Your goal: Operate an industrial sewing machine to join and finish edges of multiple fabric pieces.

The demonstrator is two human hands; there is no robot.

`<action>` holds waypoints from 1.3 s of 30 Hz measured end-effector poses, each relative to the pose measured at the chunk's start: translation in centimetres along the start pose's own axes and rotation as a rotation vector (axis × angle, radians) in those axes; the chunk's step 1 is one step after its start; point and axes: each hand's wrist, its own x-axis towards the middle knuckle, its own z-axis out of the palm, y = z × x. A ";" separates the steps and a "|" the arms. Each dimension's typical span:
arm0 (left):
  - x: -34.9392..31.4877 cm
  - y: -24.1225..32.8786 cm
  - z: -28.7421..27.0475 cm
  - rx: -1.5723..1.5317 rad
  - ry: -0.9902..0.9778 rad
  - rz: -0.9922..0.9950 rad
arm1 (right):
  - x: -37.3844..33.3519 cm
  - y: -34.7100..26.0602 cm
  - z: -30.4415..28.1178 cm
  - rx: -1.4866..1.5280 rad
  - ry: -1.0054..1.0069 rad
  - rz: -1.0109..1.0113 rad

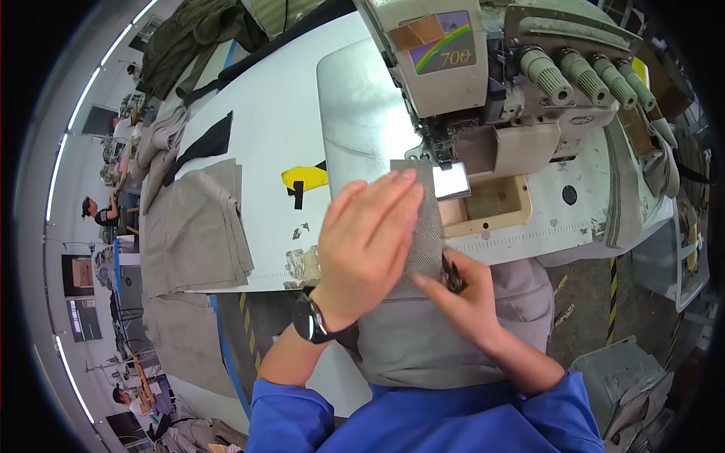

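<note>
A narrow grey woven fabric piece (426, 226) lies lengthwise in front of the overlock sewing machine (445, 83), its far end close to the presser foot. My left hand (370, 238) rests over its left side with fingers stretched out flat; the thumb is hidden. At the near end, my right hand (470, 298) is closed around small dark thread snips (453, 276). Its thumb touches the fabric's lower edge. Part of the snips disappears inside the palm.
Grey fabric panels (192, 226) are stacked on the left of the white table (276, 136), beside a black scrap (211, 145). A yellow piece (304, 179) lies left of my hand. A beige recessed tray (491, 215) sits below the machine head. Grey cloth covers my lap.
</note>
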 end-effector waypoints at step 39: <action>-19.2 -1.7 -8.0 0.071 0.172 -0.100 | 1.8 -1.9 6.2 -0.455 -0.450 -1.114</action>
